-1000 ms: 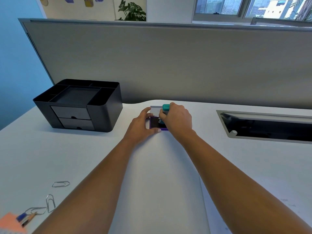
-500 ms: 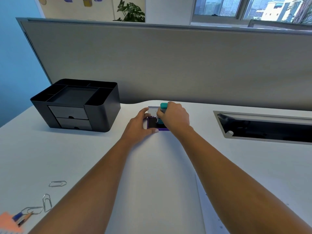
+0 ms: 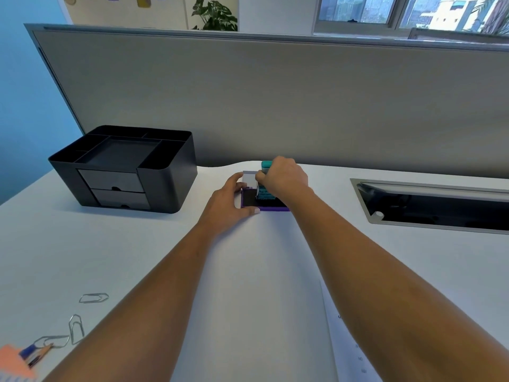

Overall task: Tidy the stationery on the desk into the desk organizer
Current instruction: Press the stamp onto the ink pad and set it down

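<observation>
A purple ink pad (image 3: 249,199) with a dark inner face lies open near the desk's far middle, its pale lid (image 3: 250,178) behind it. My left hand (image 3: 230,203) grips the pad's left edge between thumb and fingers. My right hand (image 3: 283,180) holds a teal stamp (image 3: 265,186) upright, its lower end on the pad. The black desk organizer (image 3: 168,172) stands to the left, with open top compartments and two drawers.
Three paper clips (image 3: 93,298) lie at the near left, beside pencils (image 3: 38,354) and an orange notepad (image 3: 11,359) at the corner. A printed sheet (image 3: 347,340) lies near right. A recessed cable tray (image 3: 429,205) opens at the right. A grey partition (image 3: 275,100) backs the desk.
My right hand has tilted the teal stamp up and set it more onto the pad. The left hand keeps its hold on the pad's edge.
</observation>
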The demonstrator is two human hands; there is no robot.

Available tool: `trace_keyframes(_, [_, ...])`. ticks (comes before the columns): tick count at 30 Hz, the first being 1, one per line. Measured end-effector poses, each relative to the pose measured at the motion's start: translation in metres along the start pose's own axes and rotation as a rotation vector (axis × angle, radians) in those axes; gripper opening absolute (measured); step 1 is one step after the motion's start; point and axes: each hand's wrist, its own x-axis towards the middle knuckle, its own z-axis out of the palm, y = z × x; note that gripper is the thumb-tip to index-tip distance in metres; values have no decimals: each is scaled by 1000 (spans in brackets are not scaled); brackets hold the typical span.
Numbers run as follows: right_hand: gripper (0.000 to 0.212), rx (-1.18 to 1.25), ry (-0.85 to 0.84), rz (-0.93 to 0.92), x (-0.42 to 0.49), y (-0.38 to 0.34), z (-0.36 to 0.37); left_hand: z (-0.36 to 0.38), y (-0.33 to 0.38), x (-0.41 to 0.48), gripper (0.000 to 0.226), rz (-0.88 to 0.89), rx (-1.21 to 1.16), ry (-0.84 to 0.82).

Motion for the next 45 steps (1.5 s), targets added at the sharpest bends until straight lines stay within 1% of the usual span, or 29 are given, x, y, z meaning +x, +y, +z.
trace_keyframes(3, [38, 25, 65, -18, -13, 5, 6, 0, 1, 0, 86, 0, 6, 4])
trace_keyframes(6, [39, 43, 94, -21, -23, 9, 11, 0, 1, -1, 85, 3, 7, 9])
trace_keyframes(15, [37, 43, 32, 10, -4, 0, 4, 0, 2, -2, 85, -3, 33, 1])
trace_keyframes(21, [38, 124, 57, 13, -16, 6, 11, 2, 5, -6, 84, 8, 82, 3])
trace_keyframes(26, [39, 176, 46, 28, -26, 5, 12, 2, 7, -18, 83, 9, 91, 47])
trace_keyframes(30, [40, 186, 49, 35, -33, 1, 7, 1, 10, -38, 81, -18, 75, 65])
trace_keyframes(32, [39, 219, 78, 30, -39, -1, 5, 1, 12, -51, 80, -24, 76, 71])
trace_keyframes(36, [38, 249, 129, -4, -59, -6, -7, 1, 21, -81, 78, -39, 149, 26])
trace_keyframes(40, [35, 281, 118, -10, -93, -1, -19, 0, 30, -116, 75, -37, 226, -23])
trace_keyframes(45, [36, 261, 84, 21, -147, 14, -29, -3, 36, -165, 70, -10, 283, -54])
